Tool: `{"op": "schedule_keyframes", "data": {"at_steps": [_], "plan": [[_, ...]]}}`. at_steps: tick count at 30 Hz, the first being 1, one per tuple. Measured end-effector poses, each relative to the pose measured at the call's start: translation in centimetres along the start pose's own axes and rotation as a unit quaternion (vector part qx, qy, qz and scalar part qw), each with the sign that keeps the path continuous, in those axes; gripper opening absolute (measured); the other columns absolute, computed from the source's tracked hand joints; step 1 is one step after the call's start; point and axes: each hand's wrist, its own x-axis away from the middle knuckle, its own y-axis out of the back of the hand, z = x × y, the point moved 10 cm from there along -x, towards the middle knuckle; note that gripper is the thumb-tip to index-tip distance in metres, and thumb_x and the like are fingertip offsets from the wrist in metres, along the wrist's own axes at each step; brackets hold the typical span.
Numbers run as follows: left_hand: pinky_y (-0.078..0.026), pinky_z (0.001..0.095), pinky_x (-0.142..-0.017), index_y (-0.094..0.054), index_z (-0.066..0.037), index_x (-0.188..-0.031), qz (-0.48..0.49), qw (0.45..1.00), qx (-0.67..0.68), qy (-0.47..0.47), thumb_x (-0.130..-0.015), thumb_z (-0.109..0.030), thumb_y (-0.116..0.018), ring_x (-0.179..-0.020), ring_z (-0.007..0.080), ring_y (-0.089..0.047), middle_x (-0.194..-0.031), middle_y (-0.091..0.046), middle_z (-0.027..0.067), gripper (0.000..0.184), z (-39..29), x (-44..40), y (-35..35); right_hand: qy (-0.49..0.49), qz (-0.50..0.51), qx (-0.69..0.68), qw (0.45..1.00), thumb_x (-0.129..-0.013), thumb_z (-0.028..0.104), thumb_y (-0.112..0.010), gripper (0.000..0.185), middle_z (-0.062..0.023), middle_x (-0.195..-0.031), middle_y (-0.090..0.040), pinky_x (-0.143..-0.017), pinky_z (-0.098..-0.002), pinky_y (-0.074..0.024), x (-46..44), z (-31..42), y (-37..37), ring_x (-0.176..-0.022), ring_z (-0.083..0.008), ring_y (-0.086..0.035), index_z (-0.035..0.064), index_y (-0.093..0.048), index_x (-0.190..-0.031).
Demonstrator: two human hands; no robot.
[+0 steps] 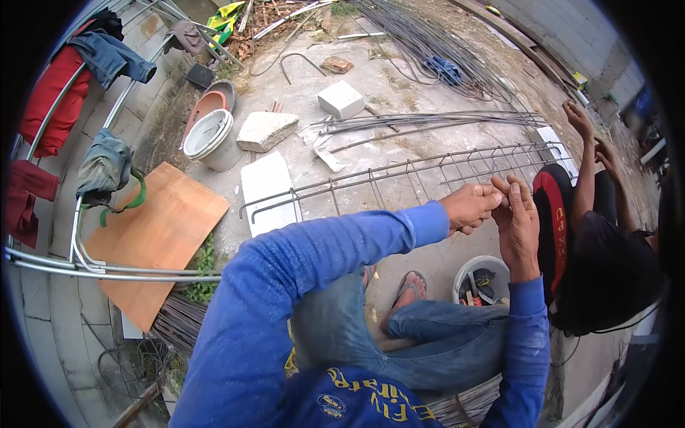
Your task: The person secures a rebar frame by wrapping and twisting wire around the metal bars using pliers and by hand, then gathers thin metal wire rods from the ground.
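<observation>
My left hand (471, 207) and my right hand (518, 225) meet in front of me, fingertips touching or nearly so. The left thumb and fingers are pinched together, and the right fingers curl in towards them. Whatever they hold, if anything, is too small to make out. Beyond and below them lies a long rebar cage (371, 175) of thin steel bars joined by bent stirrups. Its left end rests on a white block (265, 178), its right end near another white block (556, 146).
A co-worker (606, 264) in dark clothes sits close at my right, hands raised. A bucket of tools (464, 274) stands by my feet. Loose rebar (442, 118), a white block (341, 98), a plywood sheet (160, 235) and metal rails with clothes (143, 271) lie around.
</observation>
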Motion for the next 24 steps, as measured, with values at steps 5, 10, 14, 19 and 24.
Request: {"op": "schedule_keyframes", "data": {"at_steps": [5,10,14,19,24], "plan": [[-0.025,0.0204,-0.044,-0.058,-0.017,-0.104,0.036,0.999,0.002,0.007,-0.108,-0.037,-0.054,-0.052,0.0013,-0.034,-0.07,-0.045,-0.0089,0.021,-1.2,0.5,-1.2,0.071,-0.009,0.04,0.997,-0.108,0.028,-0.057,0.039,-0.0164,-0.114,-0.072,-0.092,-0.0325,-0.0532,0.7,2.3,-0.4,-0.099,-0.0165,-0.069,0.0028,-0.051,-0.137],[-0.035,0.0226,-0.046,-0.059,-0.014,-0.1,-0.005,0.999,-0.033,-0.024,-0.107,-0.037,-0.055,-0.052,0.0037,-0.042,-0.073,-0.053,-0.0052,0.024,-1.1,0.5,-1.4,0.174,-0.095,0.219,0.955,-0.108,0.029,-0.056,0.037,-0.0158,-0.108,-0.073,-0.088,-0.0283,-0.0513,1.8,3.9,-0.7,-0.099,-0.0146,-0.066,-0.0022,-0.06,-0.127],[-0.037,0.0231,-0.048,-0.059,-0.015,-0.1,-0.038,0.998,-0.039,-0.03,-0.107,-0.035,-0.056,-0.052,0.0043,-0.043,-0.073,-0.052,-0.0049,0.022,-0.6,0.3,-1.0,0.141,-0.082,0.215,0.963,-0.109,0.029,-0.055,0.037,-0.0151,-0.111,-0.074,-0.089,-0.0281,-0.0515,1.7,3.2,-0.9,-0.101,-0.0161,-0.067,-0.0047,-0.065,-0.123],[-0.032,0.0226,-0.046,-0.059,-0.014,-0.103,-0.043,0.999,0.017,0.0,-0.107,-0.032,-0.055,-0.051,0.0031,-0.036,-0.071,-0.049,-0.0058,0.02,-0.1,0.2,-1.1,0.102,-0.043,0.155,0.982,-0.11,0.033,-0.05,0.042,-0.0143,-0.116,-0.072,-0.089,-0.0293,-0.051,0.9,0.7,-0.1,-0.101,-0.0155,-0.066,-0.0038,-0.065,-0.123],[-0.027,0.021,-0.043,-0.059,-0.011,-0.11,-0.173,0.978,0.045,-0.108,-0.11,-0.027,-0.049,-0.051,0.0012,-0.031,-0.069,-0.042,-0.0069,0.019,-3.6,0.8,2.0,0.02,-0.071,0.018,0.997,-0.112,0.038,-0.043,0.045,-0.0128,-0.114,-0.07,-0.086,-0.0309,-0.0501,2.7,-0.7,-3.7,-0.097,-0.0175,-0.065,0.0018,-0.063,-0.128]]}}
